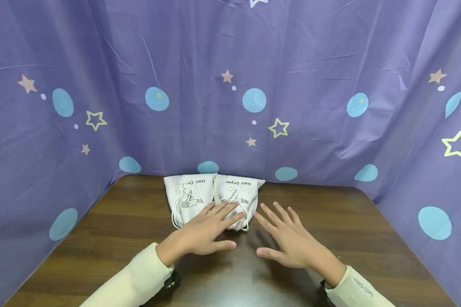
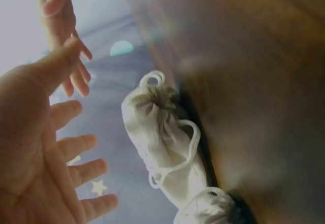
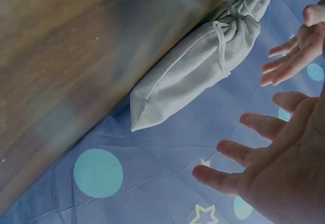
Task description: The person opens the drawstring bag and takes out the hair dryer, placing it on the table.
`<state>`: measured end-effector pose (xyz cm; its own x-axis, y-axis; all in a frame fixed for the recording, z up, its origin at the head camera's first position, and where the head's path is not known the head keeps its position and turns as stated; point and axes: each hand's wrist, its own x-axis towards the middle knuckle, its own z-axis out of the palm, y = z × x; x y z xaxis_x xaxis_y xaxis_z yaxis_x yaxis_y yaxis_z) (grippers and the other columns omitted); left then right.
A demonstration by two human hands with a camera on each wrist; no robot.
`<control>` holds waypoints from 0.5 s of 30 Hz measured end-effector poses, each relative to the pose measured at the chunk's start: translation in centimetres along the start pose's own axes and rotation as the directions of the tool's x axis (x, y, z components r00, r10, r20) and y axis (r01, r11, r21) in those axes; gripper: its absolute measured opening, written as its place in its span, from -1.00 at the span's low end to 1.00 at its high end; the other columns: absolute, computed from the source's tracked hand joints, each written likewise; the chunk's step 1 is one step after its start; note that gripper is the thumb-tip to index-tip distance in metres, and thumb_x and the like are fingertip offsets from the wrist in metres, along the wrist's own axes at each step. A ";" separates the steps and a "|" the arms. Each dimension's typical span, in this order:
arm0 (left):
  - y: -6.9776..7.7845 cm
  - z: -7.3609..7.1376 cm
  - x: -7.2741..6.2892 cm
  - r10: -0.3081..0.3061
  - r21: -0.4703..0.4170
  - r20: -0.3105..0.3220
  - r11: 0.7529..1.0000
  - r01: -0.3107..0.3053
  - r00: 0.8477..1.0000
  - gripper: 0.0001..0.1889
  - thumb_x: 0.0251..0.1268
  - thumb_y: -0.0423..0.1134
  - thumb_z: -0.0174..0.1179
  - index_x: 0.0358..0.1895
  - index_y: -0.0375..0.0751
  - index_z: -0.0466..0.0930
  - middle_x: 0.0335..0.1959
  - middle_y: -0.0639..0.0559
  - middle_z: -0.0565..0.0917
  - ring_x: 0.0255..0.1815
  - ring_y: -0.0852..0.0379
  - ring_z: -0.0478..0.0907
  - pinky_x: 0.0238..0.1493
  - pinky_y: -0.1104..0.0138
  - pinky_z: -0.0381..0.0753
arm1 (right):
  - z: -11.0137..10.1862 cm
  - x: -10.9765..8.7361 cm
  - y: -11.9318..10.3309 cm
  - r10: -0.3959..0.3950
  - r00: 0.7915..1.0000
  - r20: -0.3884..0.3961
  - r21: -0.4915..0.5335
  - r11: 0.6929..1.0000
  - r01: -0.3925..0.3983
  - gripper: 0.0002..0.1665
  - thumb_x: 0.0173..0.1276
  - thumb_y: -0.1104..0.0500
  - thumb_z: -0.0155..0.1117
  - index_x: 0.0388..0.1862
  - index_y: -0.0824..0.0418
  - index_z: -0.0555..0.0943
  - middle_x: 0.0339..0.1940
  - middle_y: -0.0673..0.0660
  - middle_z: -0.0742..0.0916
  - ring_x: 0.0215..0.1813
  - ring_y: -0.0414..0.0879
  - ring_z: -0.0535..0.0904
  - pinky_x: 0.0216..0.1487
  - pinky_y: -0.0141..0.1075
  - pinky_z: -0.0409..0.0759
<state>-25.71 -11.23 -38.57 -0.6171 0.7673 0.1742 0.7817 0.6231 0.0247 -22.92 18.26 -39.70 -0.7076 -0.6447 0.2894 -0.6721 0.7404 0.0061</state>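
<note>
Two pale drawstring bags printed "Hair Dryer" lie side by side at the back of the table, the left bag [image 1: 173, 187] and the right bag [image 1: 249, 187], their cords loose on top. My left hand [image 1: 207, 232] is held up with fingers spread, covering part of both bags in the head view; the left wrist view shows a gap between it and them. To the right, my right hand [image 1: 292, 243] also hovers with spread fingers and holds nothing. In the right wrist view the near bag [image 3: 188, 71] lies apart from that hand.
A brown wooden table [image 1: 349, 221] spans the space under the hands. Purple curtain [image 1: 311, 51] with stars and blue dots hangs behind it and along both sides.
</note>
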 end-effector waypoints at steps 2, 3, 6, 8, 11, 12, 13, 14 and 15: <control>-0.4 -0.2 0.3 0.000 -0.022 -0.024 1.000 0.000 1.000 -0.19 0.47 0.31 0.04 0.65 0.06 0.08 0.64 -0.13 0.12 0.62 -0.19 0.06 0.55 -0.15 0.01 | 0.0 0.4 0.3 0.005 1.000 0.008 0.012 1.000 -0.005 0.03 0.42 -0.49 0.02 0.71 -0.12 0.00 0.69 0.10 0.15 0.65 0.30 0.00 0.43 0.44 0.05; -0.6 -0.2 0.5 -0.005 -0.037 -0.035 0.999 0.003 0.999 -0.20 0.47 0.29 0.05 0.64 0.04 0.11 0.63 -0.14 0.15 0.61 -0.17 0.10 0.54 -0.14 0.04 | 0.1 0.7 0.5 0.007 1.000 0.010 0.017 1.000 -0.007 0.02 0.43 -0.50 0.00 0.70 -0.12 0.01 0.68 0.11 0.17 0.64 0.29 0.02 0.42 0.44 0.07; -1.4 -0.3 1.1 -0.028 -0.092 -0.066 0.996 0.022 0.997 -0.25 0.47 0.19 0.14 0.60 -0.01 0.21 0.57 -0.16 0.26 0.56 -0.18 0.21 0.48 -0.17 0.18 | 0.3 1.6 1.2 0.001 1.000 0.004 0.052 0.999 -0.002 -0.01 0.45 -0.46 0.02 0.69 -0.07 0.08 0.64 0.14 0.27 0.61 0.28 0.12 0.41 0.40 0.15; -2.0 -0.5 1.8 -0.047 -0.122 -0.078 0.992 0.037 0.996 -0.28 0.46 0.12 0.19 0.58 -0.03 0.25 0.54 -0.18 0.31 0.53 -0.20 0.26 0.44 -0.18 0.25 | 0.6 2.3 1.9 -0.011 1.000 -0.017 0.063 0.998 0.012 -0.04 0.46 -0.41 0.08 0.68 -0.05 0.12 0.60 0.17 0.34 0.57 0.27 0.20 0.39 0.36 0.23; -3.3 -0.7 2.9 -0.082 -0.162 -0.089 0.985 0.067 0.993 -0.31 0.46 0.08 0.20 0.55 -0.08 0.30 0.51 -0.20 0.35 0.50 -0.22 0.29 0.42 -0.16 0.30 | 1.0 3.6 3.1 -0.032 0.998 -0.061 0.052 0.998 0.035 -0.09 0.47 -0.35 0.13 0.64 0.04 0.24 0.54 0.19 0.43 0.49 0.23 0.33 0.32 0.29 0.35; -3.7 -0.8 3.3 -0.096 -0.179 -0.086 0.981 0.080 0.992 -0.32 0.47 0.07 0.19 0.55 -0.09 0.30 0.51 -0.21 0.35 0.51 -0.22 0.28 0.43 -0.15 0.29 | 1.1 4.0 3.4 -0.036 0.997 -0.070 0.052 0.998 0.040 -0.11 0.47 -0.34 0.14 0.62 0.06 0.27 0.52 0.20 0.45 0.47 0.22 0.36 0.30 0.28 0.37; -4.2 -0.9 3.7 -0.105 -0.192 -0.088 0.978 0.087 0.991 -0.33 0.47 0.05 0.20 0.54 -0.12 0.31 0.50 -0.22 0.36 0.50 -0.24 0.28 0.44 -0.15 0.28 | 1.2 4.4 3.8 -0.042 0.996 -0.082 0.051 0.998 0.046 -0.13 0.47 -0.32 0.16 0.60 0.09 0.30 0.50 0.20 0.47 0.44 0.21 0.39 0.28 0.27 0.39; -4.6 -0.9 4.1 -0.116 -0.209 -0.085 0.973 0.096 0.990 -0.34 0.47 0.03 0.20 0.53 -0.15 0.32 0.49 -0.23 0.37 0.50 -0.24 0.27 0.45 -0.14 0.27 | 1.3 4.7 4.1 -0.046 0.995 -0.090 0.046 0.998 0.050 -0.13 0.47 -0.31 0.17 0.58 0.11 0.32 0.48 0.20 0.49 0.42 0.19 0.41 0.26 0.27 0.41; -5.0 -1.0 4.5 -0.124 -0.224 -0.081 0.969 0.103 0.989 -0.34 0.47 0.00 0.21 0.52 -0.19 0.33 0.48 -0.26 0.37 0.50 -0.25 0.27 0.46 -0.13 0.25 | 1.4 5.1 4.3 -0.049 0.994 -0.094 0.049 0.997 0.053 -0.14 0.47 -0.30 0.18 0.57 0.12 0.34 0.46 0.21 0.50 0.40 0.19 0.42 0.26 0.27 0.41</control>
<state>-32.33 -11.08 -36.95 -0.6997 0.6696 0.2491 0.7143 0.6487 0.2627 -29.76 17.88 -39.52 -0.6504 -0.6592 0.3773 -0.7188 0.6948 -0.0250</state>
